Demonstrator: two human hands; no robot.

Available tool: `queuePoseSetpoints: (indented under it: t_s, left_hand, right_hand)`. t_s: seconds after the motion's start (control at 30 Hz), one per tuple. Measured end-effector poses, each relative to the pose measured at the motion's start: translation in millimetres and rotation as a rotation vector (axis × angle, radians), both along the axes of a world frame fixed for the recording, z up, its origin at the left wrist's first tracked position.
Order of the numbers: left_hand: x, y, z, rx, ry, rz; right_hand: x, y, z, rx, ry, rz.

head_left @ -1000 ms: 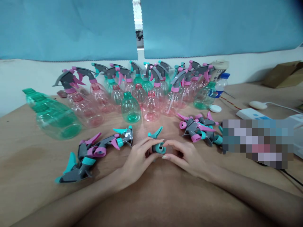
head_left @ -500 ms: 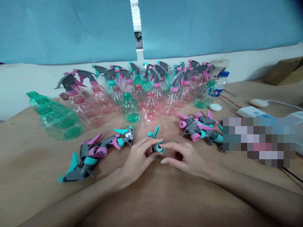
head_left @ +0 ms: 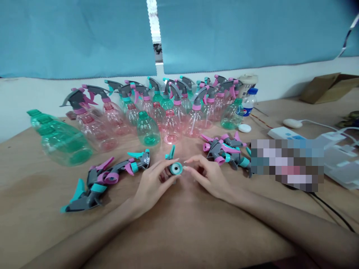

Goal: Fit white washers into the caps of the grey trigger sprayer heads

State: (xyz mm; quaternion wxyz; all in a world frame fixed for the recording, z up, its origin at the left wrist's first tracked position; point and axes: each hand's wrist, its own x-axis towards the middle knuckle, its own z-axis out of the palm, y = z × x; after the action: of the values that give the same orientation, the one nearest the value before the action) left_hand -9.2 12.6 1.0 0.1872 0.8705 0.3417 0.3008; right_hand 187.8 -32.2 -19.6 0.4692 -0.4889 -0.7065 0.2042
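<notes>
My left hand (head_left: 153, 183) is closed around a grey spray trigger head with a teal lever and teal collar (head_left: 176, 169). The collar's opening faces me, showing a white inside with a dark hole in the middle. Just to its right is my right hand (head_left: 209, 175), its thumb and forefinger curved with a small gap between their tips. I see nothing clearly held there. More loose trigger heads (head_left: 108, 177), grey with pink or teal parts, lie left of my left hand. Another pile of trigger heads (head_left: 227, 149) rests beyond my right hand.
Pink and green clear bottles stand in rows at the back, many with trigger heads on; an uncapped green bottle (head_left: 148, 130) is in front. Green bottles (head_left: 64, 144) are at far left. A water bottle (head_left: 249, 102), white power strip (head_left: 286, 133), cardboard box (head_left: 328, 87) and blurred-out patch lie right.
My right forefinger has come out of the teal collar and drawn back to the right, closer to the thumb. My left hand still holds the trigger head. The view has shifted slightly right.
</notes>
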Motion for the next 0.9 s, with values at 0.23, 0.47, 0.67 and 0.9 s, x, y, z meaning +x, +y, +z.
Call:
queuePoseSetpoints:
  t_s: [0.23,0.47,0.67,0.9]
  left_hand:
    - [6,1,2.0,0.048,-0.02,0.039]
    - [42,24,-3.2,0.102,-0.112,-0.054]
    - [109,54,5.1,0.387,-0.076,-0.267]
    - [119,56,5.9,0.357,0.156,-0.461]
  right_hand:
    - [6,7,0.3,0.133,0.058,-0.109]
    - [-8,-10,12.9,0.533,-0.122,0.124]
    - [-19,-13,14.1,0.727,-0.164,0.145]
    - [-10,-10,15.6,0.611,-0.184,0.095]
